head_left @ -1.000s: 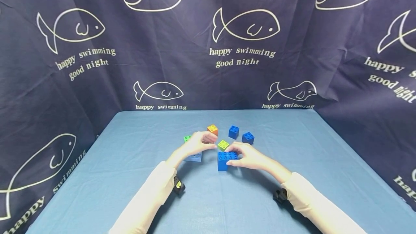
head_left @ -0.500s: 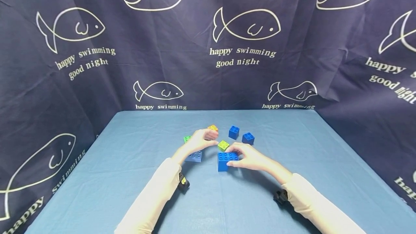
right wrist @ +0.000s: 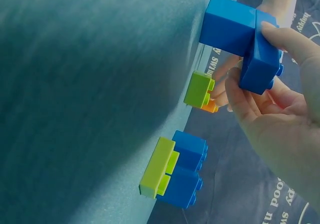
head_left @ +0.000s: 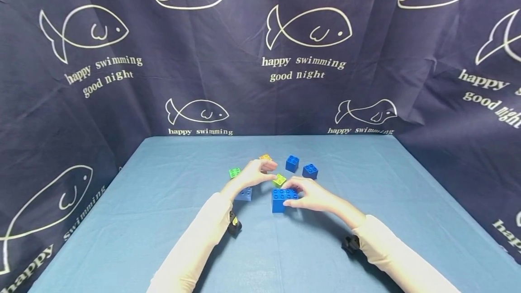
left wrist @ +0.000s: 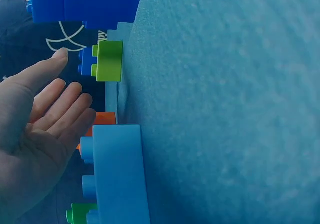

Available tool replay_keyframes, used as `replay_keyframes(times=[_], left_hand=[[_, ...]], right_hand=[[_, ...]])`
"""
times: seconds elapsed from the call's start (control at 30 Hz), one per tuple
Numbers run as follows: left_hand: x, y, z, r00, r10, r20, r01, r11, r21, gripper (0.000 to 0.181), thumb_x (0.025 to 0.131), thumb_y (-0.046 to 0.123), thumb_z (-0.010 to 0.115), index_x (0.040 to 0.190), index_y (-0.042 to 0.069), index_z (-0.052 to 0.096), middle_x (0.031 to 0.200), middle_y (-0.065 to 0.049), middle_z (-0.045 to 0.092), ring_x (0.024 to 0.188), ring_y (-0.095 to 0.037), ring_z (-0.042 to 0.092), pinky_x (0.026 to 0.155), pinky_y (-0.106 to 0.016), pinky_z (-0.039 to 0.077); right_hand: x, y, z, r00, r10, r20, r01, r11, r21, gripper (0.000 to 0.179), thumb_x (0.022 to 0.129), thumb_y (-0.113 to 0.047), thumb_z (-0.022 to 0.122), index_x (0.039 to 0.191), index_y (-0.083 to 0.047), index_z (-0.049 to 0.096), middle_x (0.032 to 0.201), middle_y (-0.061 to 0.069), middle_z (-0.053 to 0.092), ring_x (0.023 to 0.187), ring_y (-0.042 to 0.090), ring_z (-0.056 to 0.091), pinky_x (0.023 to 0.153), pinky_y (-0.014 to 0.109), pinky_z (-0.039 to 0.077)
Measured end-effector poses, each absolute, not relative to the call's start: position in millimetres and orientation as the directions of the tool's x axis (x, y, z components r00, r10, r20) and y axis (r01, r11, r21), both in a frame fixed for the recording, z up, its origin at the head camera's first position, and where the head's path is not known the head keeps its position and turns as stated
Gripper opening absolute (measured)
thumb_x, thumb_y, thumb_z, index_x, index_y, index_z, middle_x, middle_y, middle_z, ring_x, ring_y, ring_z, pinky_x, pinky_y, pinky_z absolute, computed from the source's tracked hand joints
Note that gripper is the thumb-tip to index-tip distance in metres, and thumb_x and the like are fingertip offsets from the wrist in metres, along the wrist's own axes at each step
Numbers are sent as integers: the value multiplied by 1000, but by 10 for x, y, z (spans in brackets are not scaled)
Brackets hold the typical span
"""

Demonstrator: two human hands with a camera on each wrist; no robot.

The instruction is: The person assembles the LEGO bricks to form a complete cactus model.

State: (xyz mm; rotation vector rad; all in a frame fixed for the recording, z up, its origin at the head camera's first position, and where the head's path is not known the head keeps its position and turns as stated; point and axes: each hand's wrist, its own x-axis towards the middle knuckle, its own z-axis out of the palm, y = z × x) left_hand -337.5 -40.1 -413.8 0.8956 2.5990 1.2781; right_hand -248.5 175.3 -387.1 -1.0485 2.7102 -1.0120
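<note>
My right hand (head_left: 311, 194) pinches a long blue brick (head_left: 285, 193) between thumb and fingers. A second blue brick (right wrist: 229, 24) is joined under one end of it, as the right wrist view shows. My left hand (head_left: 251, 174) hovers with relaxed fingers and holds nothing. Its fingertips are close to a small lime brick (left wrist: 110, 60) lying between the hands. Below that hand and partly hidden in the head view is a light blue brick (left wrist: 120, 174). Behind its fingers sits an orange brick (head_left: 265, 157).
A green brick (head_left: 234, 172) lies to the left, beyond the light blue one. Two square blue bricks (head_left: 292, 163) stand at the back right. The right wrist view has another lime brick (right wrist: 159, 169) in front of them. Patterned dark cloth (head_left: 260, 103) rises behind the table.
My left hand has moved right, toward the lime brick, showing more of the green brick. My right hand and its blue bricks have stayed nearly still.
</note>
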Motion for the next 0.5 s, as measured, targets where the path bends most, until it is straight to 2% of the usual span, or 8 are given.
replay_keyframes(times=[0.3,0.5], left_hand=[[-3378,-359,-4146,-802,587,107,461,495,736,45,82,19,73,120,1,59,117,-12,65,109,-24,62,95,-34,47],[-3381,-337,-4160,-785,612,98,468,482,740,44,81,16,74,118,-1,60,115,-14,66,106,-25,63,92,-31,49]], right_hand=[[-2481,1751,-3883,-765,-622,166,-578,550,-603,35,82,-30,72,109,-9,62,108,5,65,97,19,59,83,36,53],[-2490,1756,-3882,-760,-624,179,-590,548,-593,35,82,-29,72,108,-8,63,108,5,65,97,19,59,82,36,53]])
